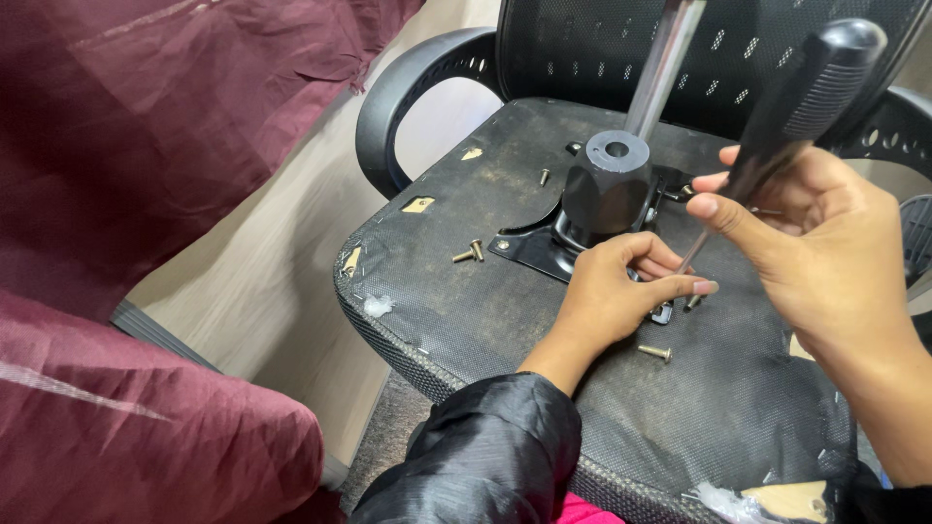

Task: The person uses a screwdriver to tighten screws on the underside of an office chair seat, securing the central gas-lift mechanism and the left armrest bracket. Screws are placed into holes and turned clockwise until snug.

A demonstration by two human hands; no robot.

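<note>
An upturned office chair seat [466, 301] with black mesh underside lies before me. A black metal mounting plate [529, 247] with a black hub [607, 189] and a chrome gas-lift column [665, 63] is fixed at its middle. My right hand [825, 243] grips a black-handled screwdriver [801, 92], its thin shaft pointing down to a screw at the plate's near corner. My left hand [612, 296] rests on the seat with fingers pinched around that screw and the screwdriver tip. Loose brass screws [469, 254] lie on the seat, another [655, 351] near my left hand.
A black armrest [408, 92] curves up at the left and the mesh backrest [582, 44] stands behind. Maroon cloth [146, 116] covers the left side, over a pale floor [282, 272]. Torn mesh shows wood and white padding [777, 500] at the seat's near edge.
</note>
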